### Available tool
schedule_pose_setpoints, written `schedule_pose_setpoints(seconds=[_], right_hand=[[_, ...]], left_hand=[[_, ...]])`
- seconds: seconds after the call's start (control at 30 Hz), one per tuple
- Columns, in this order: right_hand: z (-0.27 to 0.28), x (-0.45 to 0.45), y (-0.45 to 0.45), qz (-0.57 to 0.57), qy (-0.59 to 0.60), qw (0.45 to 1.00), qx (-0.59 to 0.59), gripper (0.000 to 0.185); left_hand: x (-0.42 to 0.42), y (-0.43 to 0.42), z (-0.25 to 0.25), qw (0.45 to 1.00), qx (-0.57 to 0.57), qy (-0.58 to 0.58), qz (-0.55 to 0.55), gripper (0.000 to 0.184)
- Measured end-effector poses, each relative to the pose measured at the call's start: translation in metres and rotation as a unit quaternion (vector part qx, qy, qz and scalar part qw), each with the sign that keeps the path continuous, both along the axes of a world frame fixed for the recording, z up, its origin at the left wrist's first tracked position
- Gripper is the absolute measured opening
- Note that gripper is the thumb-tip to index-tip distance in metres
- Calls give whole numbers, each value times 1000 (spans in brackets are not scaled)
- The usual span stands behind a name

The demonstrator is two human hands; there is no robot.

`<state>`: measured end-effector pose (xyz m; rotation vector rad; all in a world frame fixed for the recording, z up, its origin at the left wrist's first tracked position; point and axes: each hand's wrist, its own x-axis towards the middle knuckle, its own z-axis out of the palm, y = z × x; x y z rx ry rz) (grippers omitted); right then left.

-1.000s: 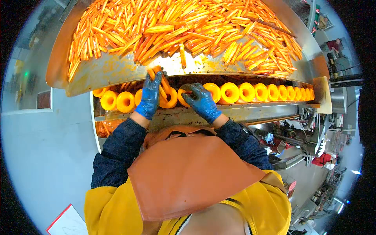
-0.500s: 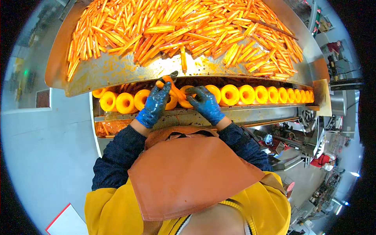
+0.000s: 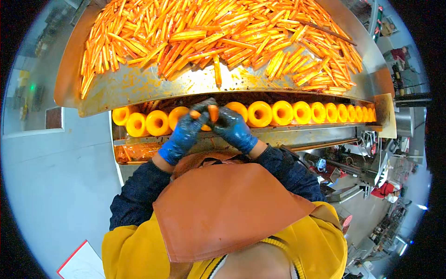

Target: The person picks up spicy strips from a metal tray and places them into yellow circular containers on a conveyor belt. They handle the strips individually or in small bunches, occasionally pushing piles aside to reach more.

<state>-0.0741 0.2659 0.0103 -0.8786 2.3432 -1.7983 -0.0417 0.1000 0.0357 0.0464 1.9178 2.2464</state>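
Note:
My left hand wears a blue glove with dark-stained fingers. Its fingers are closed around a short orange stick, whose end pokes out near the thumb. Close against it, my right hand, gloved the same way, grips another orange stick standing end-on toward me. The hands meet over a row of yellow-orange hollow cups and cover part of it. How far the sticks reach below the fingers is hidden.
Beyond the hands, a sloped metal tray bears a large heap of orange sticks. A metal ledge runs along the near side of the cups. Orange scraps lie in a trough at left. Machinery fills the right side.
My right hand has moved left, up against my left hand. The sticks, seen lengthwise before, now show mostly their ends. The row of cups has shifted slightly right.

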Motion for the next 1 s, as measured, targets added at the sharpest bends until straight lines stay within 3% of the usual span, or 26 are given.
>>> schedule_pose_setpoints(seconds=[0.07, 0.13, 0.2, 0.23, 0.27, 0.4, 0.43, 0.47, 0.5, 0.53, 0.57, 0.6, 0.63, 0.73, 0.8, 0.9, 0.97, 1.0], right_hand=[[-12, -5, 12, -62, -162, 985, 23, 25], [-12, -9, 17, -81, -126, 989, 17, 24], [-19, -12, 22, -105, -35, 982, 153, 28], [-18, -13, 28, -76, -51, 979, 180, 29], [-15, -16, 36, -83, -50, 979, 182, 29], [18, -47, 95, -106, -10, 988, 111, 26], [20, -63, 123, -155, 55, 962, 217, 20], [17, -82, 154, -213, 103, 940, 245, 20], [37, -95, 179, -239, 43, 925, 292, 23], [29, -118, 212, -240, 175, 866, 403, 32], [27, -133, 243, -246, 144, 836, 470, 37], [30, -148, 263, -236, 155, 807, 518, 40], [26, -160, 274, -227, 162, 817, 504, 39], [30, -184, 278, -173, 137, 844, 489, 43], [13, -199, 266, -172, 153, 847, 480, 41], [11, -203, 252, -165, 119, 813, 545, 39], [28, -198, 255, -148, 45, 825, 544, 40], [34, -197, 271, -154, 99, 874, 451, 44]], left_hand=[[-4, -15, 6, 999, -2, 15, 46, 31], [-6, -29, 2, 993, -49, -40, 96, 27], [-6, -34, -17, 997, -46, -19, 66, 29], [-5, -32, -17, 993, -111, -10, 29, 29], [-4, -31, -18, 985, -175, 1, -10, 30], [-16, -42, -39, 977, -193, 57, 68, 35], [-23, -41, -25, 973, -216, 50, 71, 34], [-32, -37, -20, 982, -151, 57, 93, 29], [-41, -36, -18, 980, -172, 65, 83, 27], [-52, -33, -16, 976, -192, 73, 74, 26], [-63, -25, -8, 976, -190, 76, 68, 26], [-75, -15, 4, 953, -268, 130, 50, 26], [-86, -3, 12, 921, -342, 183, 32, 25], [-128, 45, 11, 917, -316, 240, -31, 21], [-160, 87, 11, 866, -380, 315, -81, 23], [-193, 152, 16, 848, -430, 289, -117, 36], [-210, 185, 10, 826, -482, 271, -104, 52], [-217, 197, 2, 810, -513, 270, -91, 61]])
